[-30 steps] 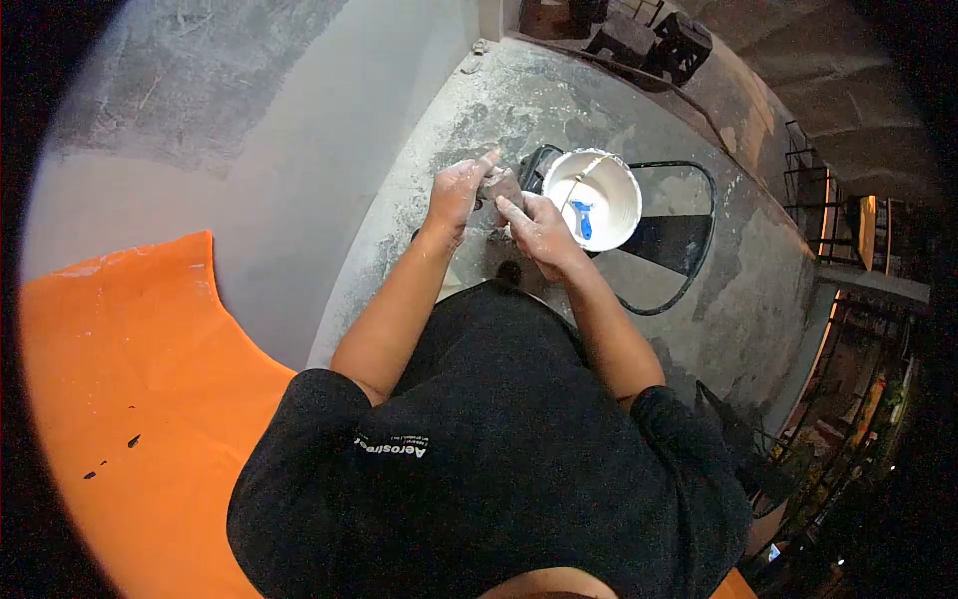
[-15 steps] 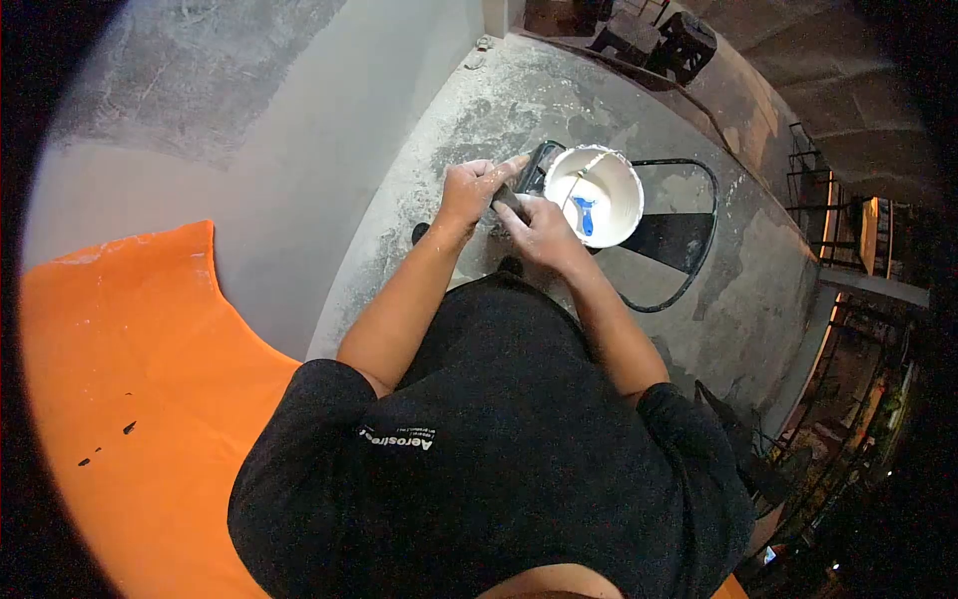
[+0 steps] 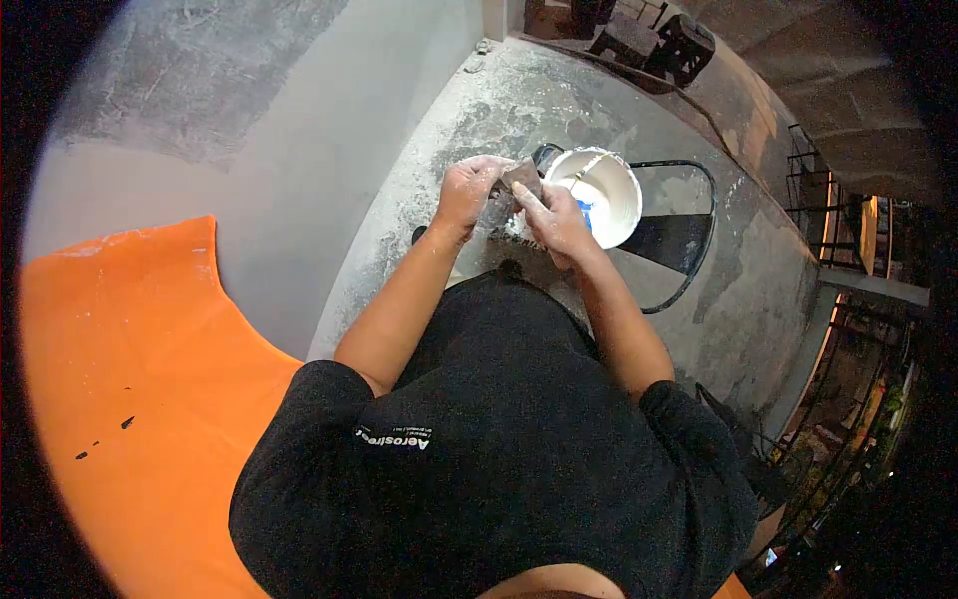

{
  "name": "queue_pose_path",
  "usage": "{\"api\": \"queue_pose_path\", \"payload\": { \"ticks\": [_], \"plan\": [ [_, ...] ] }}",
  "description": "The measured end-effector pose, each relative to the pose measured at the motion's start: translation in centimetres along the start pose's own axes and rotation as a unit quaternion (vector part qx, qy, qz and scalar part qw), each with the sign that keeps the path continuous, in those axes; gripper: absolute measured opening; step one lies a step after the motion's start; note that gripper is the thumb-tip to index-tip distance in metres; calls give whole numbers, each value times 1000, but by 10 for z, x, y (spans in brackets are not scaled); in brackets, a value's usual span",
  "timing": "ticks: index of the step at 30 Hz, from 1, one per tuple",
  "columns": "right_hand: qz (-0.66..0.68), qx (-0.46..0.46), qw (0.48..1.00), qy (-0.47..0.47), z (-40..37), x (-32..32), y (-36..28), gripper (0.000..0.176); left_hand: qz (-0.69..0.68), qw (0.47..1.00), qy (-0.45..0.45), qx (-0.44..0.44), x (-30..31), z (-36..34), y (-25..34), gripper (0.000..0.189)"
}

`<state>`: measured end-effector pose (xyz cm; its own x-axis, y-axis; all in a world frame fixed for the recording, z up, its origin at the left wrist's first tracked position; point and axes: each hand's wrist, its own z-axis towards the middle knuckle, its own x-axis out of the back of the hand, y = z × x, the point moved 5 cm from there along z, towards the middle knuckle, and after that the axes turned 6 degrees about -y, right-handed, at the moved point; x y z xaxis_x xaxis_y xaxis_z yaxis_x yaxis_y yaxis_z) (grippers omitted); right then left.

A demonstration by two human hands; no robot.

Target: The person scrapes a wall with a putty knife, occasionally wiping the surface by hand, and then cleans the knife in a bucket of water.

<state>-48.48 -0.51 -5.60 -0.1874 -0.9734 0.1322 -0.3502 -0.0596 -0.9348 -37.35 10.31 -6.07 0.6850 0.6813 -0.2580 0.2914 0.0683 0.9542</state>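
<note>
My left hand (image 3: 467, 190) and my right hand (image 3: 552, 218), both dusted white, meet in front of my chest. Between them they hold a small grey-brown sheet (image 3: 521, 177), like a piece of sanding paper, pinched at its edges. Just beyond my right hand stands a white bucket (image 3: 621, 195) with a blue-handled tool (image 3: 586, 213) lying inside. A dark object (image 3: 544, 155) shows behind the bucket's left rim, mostly hidden.
I stand on a dusty grey concrete floor (image 3: 499, 100). A grey and orange wall (image 3: 150, 329) rises to my left. A black cable loop (image 3: 699, 230) lies around a dark patch right of the bucket. Dark blocks (image 3: 659, 40) sit at the far end.
My hands shifted a little right, toward the bucket. The sheet, pressed flat under my fingers half a second ago, now stands up between both hands.
</note>
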Motion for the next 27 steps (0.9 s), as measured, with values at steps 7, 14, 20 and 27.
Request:
{"api": "queue_pose_path", "payload": {
  "ticks": [7,14,20,27],
  "plan": [
    [-69,17,997,29,-4,2,-9,38,78,997,10,-13,0,5,1,19],
    [-110,28,993,-8,-2,-6,-4,37,116,992,9,43,3,6,-8,21],
    [31,-14,999,18,-7,5,-11,40,-62,993,33,93,8,2,-14,19],
    [-45,-24,998,29,-6,-2,-8,40,44,999,23,-12,9,2,-19,15]
  ]
}}
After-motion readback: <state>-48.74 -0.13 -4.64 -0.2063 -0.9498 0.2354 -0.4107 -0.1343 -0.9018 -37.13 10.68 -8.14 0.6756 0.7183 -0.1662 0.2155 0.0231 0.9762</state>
